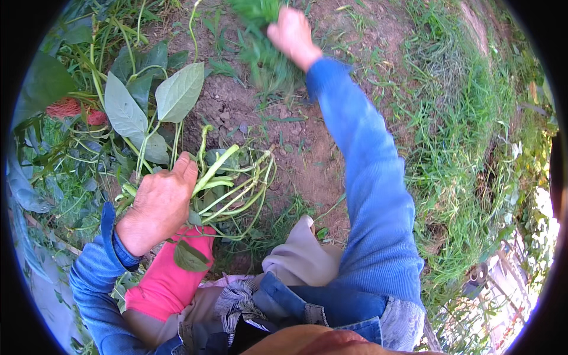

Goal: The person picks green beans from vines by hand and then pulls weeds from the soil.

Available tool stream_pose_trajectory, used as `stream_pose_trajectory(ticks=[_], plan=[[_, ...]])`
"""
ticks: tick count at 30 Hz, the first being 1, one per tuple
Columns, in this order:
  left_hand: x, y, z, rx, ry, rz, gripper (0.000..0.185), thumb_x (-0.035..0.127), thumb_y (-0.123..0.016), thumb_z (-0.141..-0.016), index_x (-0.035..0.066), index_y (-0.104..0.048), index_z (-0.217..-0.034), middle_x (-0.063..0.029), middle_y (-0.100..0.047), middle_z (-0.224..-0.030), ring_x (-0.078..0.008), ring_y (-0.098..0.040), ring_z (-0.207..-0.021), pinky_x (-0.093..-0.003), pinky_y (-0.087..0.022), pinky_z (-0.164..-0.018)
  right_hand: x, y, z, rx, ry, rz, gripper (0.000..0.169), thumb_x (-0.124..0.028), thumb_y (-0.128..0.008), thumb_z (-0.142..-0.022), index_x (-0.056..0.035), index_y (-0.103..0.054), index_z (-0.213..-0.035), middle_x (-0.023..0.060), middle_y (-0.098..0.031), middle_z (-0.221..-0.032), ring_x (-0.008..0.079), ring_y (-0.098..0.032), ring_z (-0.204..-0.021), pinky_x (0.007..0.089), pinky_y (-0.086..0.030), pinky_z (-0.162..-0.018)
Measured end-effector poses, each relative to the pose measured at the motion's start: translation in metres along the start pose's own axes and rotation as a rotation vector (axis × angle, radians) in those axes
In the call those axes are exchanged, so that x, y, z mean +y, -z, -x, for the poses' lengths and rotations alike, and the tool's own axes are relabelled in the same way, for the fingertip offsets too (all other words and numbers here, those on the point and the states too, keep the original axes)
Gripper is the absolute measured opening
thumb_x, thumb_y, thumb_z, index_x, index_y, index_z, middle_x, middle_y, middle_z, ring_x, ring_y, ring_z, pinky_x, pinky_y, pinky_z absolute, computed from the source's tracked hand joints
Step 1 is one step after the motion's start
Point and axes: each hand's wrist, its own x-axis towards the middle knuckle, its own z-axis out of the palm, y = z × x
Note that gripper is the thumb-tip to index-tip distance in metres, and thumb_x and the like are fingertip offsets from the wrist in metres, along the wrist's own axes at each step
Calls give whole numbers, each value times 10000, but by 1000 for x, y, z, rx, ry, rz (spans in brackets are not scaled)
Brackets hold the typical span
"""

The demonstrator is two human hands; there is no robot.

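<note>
My left hand (162, 197) is closed around a bunch of long green bean pods (217, 166). Thin curled pods or stems (248, 191) hang from the bunch to the right. Broad bean leaves (179, 93) rise just beyond that hand, and a single leaf (191, 256) hangs below it. At the top of the view, my right hand (293, 35) is stretched far out and blurred, its fingers curled on a tuft of green grass (257, 15). The lower ends of this grass blur into the growth on the ground.
Bare brown soil (310, 155) lies between my arms. Dense bean plants fill the left side, with a red mesh (64, 108) among them. Grass (443, 177) covers the right. My knees show below, one under pink cloth (168, 279). A dark round object (477, 275) sits at lower right.
</note>
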Motion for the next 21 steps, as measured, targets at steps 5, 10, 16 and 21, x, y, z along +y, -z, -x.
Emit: stream_pose_trajectory(ticks=[5, 10, 16, 21], plan=[[-1, -3, 4, 48, -40, -31, 440, -27, -557, -629, -74, -490, -1061, -267, -525, -1153, -326, -635, -669, -401, -525, -592, -10, 42, 135, -242, 15, 200, 485, -66, -594, -660, 27, -497, -1127, 309, -560, -1038, 403, -618, -847, 463, -523, -729], [5, 3, 0, 62, -62, -49, 321, -36, -532, -666, -63, -496, -984, -252, -549, -1099, -356, -634, -677, -422, -525, -601, 49, 111, 104, -42, -93, 655, 602, -99, -636, -687, -81, -453, -1260, 281, -375, -1302, 355, -628, -849, 421, -538, -694], [6, -4, 3, 132, -69, -84, 269, -42, -528, -667, -47, -501, -935, -246, -560, -1088, -372, -632, -678, -448, -522, -604, 84, 108, 97, 60, -268, 495, 351, -225, -620, -690, -24, -622, -977, 226, -636, -925, 363, -626, -906, 446, -506, -795], [8, -5, -1, 39, -36, -47, 315, -79, -501, -658, -32, -479, -969, -250, -538, -1140, -413, -602, -762, -492, -493, -674, 85, 108, 106, -178, -302, 12, 260, -202, -567, -668, 16, -653, -781, 237, -642, -821, 349, -639, -804, 420, -519, -731]])
